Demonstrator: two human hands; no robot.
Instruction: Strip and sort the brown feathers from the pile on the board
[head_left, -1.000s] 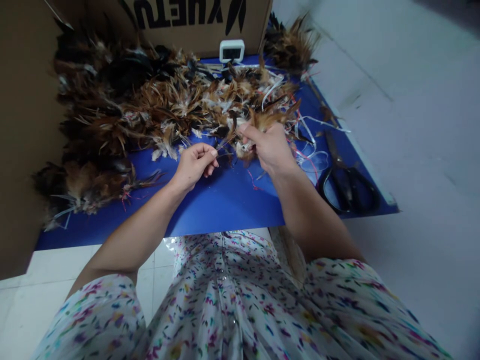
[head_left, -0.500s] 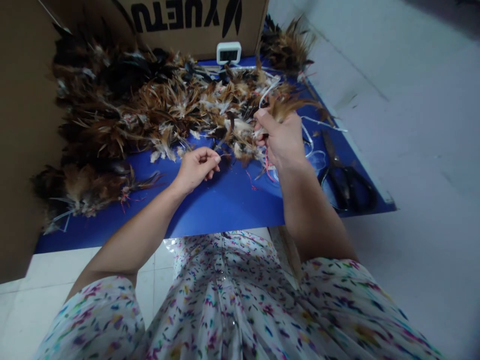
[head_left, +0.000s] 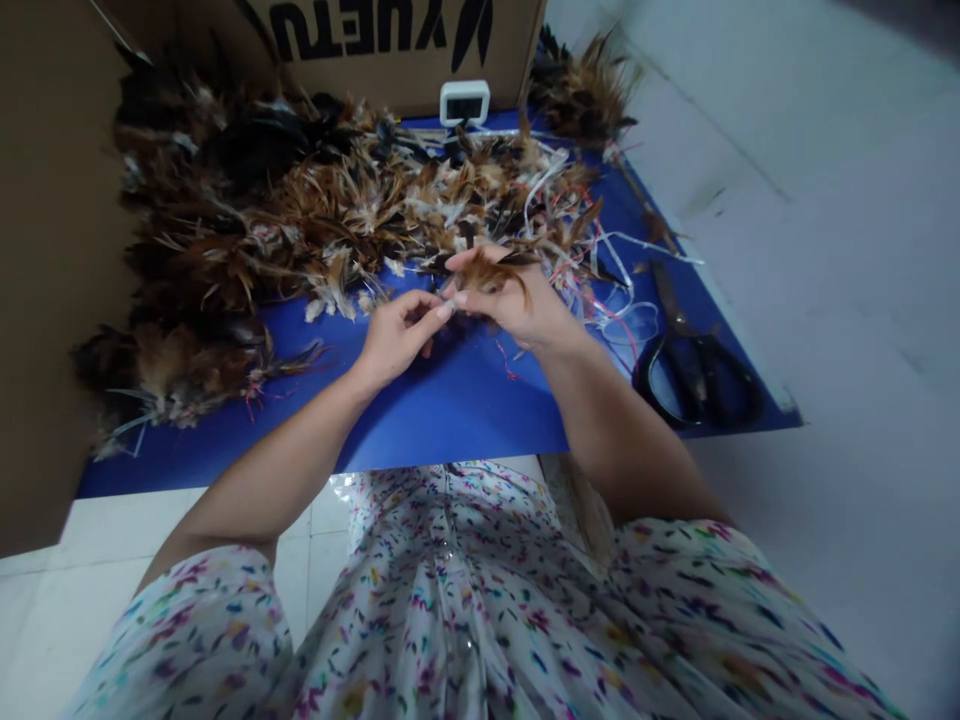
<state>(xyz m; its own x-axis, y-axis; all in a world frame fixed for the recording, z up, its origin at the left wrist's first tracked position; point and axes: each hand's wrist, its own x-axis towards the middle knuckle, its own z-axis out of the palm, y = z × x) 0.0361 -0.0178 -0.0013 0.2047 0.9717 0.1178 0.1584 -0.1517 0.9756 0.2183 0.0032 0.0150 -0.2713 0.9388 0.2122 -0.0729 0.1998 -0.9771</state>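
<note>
Over the blue tabletop (head_left: 465, 410) my two hands meet, fingertips touching. My right hand (head_left: 517, 300) is closed on brown feathers (head_left: 487, 275), whose tips stick out above the thumb and curl toward the wrist. In a pinch, the thumb and fingers of my left hand (head_left: 405, 330) press at the quill end of these feathers; whatever lies between the fingertips is too small to make out. Just beyond both hands spreads a large heap of brown and black feathers (head_left: 337, 205) with white fluffy bases.
Black-handled scissors (head_left: 697, 365) lie at the right. White and pink strings (head_left: 600, 290) tangle beside my right hand. A feather bunch (head_left: 180, 375) lies at the left, another (head_left: 585, 90) at the back right. A small white digital display (head_left: 465, 103) stands before a cardboard box (head_left: 405, 75).
My right hand has moved left and toward me with the brown feathers, from the strings to my left hand. My left hand has stayed nearly in place, still pinched.
</note>
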